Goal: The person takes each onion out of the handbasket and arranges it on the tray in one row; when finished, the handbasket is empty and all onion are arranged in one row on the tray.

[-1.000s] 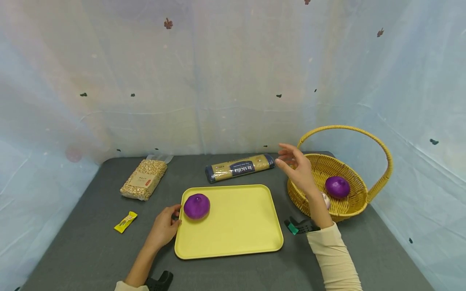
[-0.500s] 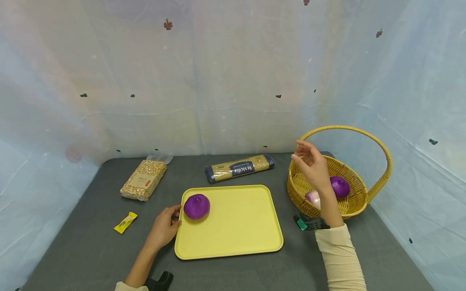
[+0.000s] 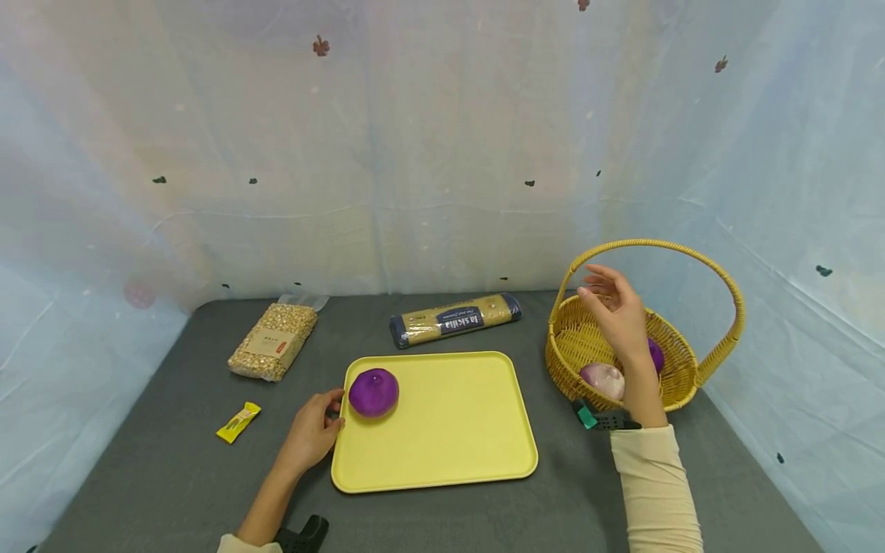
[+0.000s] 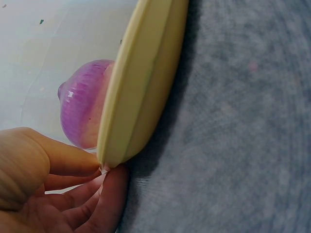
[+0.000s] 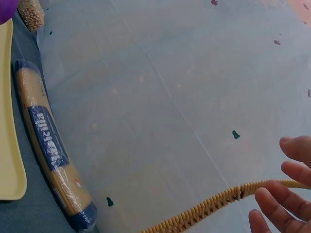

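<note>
My left hand pinches the left rim of a yellow tray, thumb and fingertips meeting at its edge in the left wrist view. A purple onion sits on the tray close to those fingers. Over the wicker basket hovers my right hand, fingers loosely bent and holding nothing. Inside the basket lie a pale pinkish onion and a second purple onion, partly hidden by my wrist. The basket's handle passes close to the right fingers in the right wrist view.
Behind the tray lies a pasta packet. A bag of grains or beans stands at the back left, with a small yellow wrapped packet in front of it. A pale curtain hangs behind the grey table.
My right hand has moved right, from beside the pasta packet to over the basket. The pale onion has come into view and the purple one is now mostly covered. My left hand stays put.
</note>
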`<state>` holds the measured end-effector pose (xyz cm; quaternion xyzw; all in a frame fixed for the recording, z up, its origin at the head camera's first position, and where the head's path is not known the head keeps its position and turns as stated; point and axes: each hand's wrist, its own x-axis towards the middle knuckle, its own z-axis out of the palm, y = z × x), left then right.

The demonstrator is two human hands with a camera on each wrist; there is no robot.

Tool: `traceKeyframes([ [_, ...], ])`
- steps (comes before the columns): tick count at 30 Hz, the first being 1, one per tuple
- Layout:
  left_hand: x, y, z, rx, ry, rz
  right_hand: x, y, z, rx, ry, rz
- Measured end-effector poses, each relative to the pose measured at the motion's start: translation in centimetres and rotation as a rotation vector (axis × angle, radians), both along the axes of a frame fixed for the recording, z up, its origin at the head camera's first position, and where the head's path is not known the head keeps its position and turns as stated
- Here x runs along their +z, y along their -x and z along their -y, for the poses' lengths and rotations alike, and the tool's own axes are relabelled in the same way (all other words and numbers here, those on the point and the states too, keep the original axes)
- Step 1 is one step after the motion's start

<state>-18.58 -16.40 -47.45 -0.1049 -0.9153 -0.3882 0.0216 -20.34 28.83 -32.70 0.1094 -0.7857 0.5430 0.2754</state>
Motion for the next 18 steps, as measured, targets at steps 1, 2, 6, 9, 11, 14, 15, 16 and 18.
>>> traceKeyframes([
  [1, 0.0, 0.0, 0.0, 0.001, 0.001, -0.002, 0.0, 0.0, -0.1, -0.002, 0.002, 0.000],
  [2, 0.0, 0.0, 0.0, 0.001, 0.002, -0.002, 0.1, 0.0, -0.3, -0.008, 0.001, 0.000],
  [6, -0.1, 0.0, 0.0, 0.004, 0.003, 0.000, 0.3, 0.0, -0.9, -0.031, 0.008, 0.007],
  [9, -0.1, 0.0, 0.0, 0.006, 0.004, 0.002, 0.4, 0.1, -1.3, -0.058, 0.011, 0.020],
  [11, -0.1, 0.0, 0.0, 0.006, 0.006, 0.003, 0.3, 0.2, -1.6, -0.065, 0.021, 0.021],
  [14, 0.0, -0.1, 0.0, 0.006, 0.009, 0.006, 0.2, 0.5, -2.1, -0.067, 0.037, 0.019],
  [15, 0.0, -0.1, 0.0, 0.007, 0.009, 0.007, 0.2, 0.6, -2.3, -0.071, 0.039, 0.023],
  [16, 0.0, -0.1, 0.0, 0.007, 0.010, 0.009, 0.1, 0.7, -2.4, -0.075, 0.040, 0.027],
  [18, 0.0, -0.1, 0.0, 0.007, 0.011, 0.013, 0.1, 0.8, -2.6, -0.096, 0.034, 0.044],
])
